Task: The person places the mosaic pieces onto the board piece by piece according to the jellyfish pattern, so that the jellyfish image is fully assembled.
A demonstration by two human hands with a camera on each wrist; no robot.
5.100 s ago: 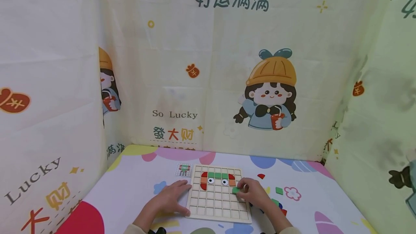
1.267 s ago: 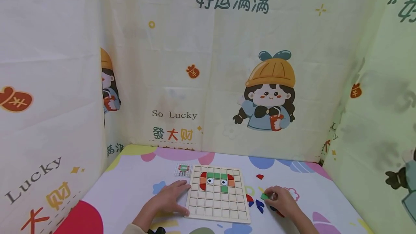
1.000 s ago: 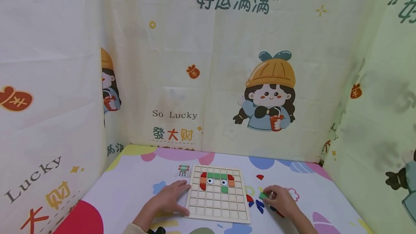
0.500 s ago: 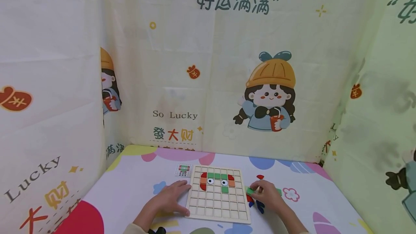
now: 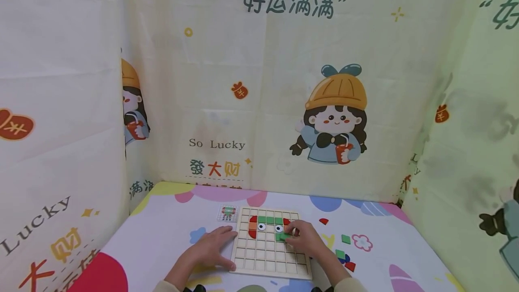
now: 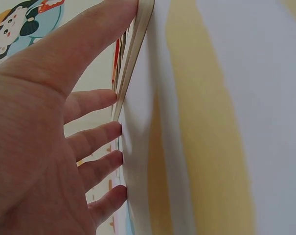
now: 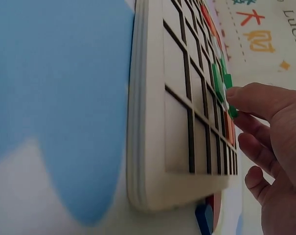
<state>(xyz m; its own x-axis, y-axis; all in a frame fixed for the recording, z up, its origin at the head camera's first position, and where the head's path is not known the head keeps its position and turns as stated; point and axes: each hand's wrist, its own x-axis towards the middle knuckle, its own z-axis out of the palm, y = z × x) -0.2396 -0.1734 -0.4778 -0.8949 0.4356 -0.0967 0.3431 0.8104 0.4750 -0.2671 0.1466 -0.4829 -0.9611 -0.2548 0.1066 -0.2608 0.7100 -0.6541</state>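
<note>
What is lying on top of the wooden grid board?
On the board are red pieces, orange pieces, green tiles and two eye discs. In the head view, the right hand, pinching another green tile, covers part of the board's right side; what lies beneath cannot be seen.

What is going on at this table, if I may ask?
A person's right hand pinches a green tile at the board, and the left hand touches its left edge. Other tiles, two with eyes, sit in the board's far half. Loose tiles lie to its right; a card lies by its far left corner.
</note>
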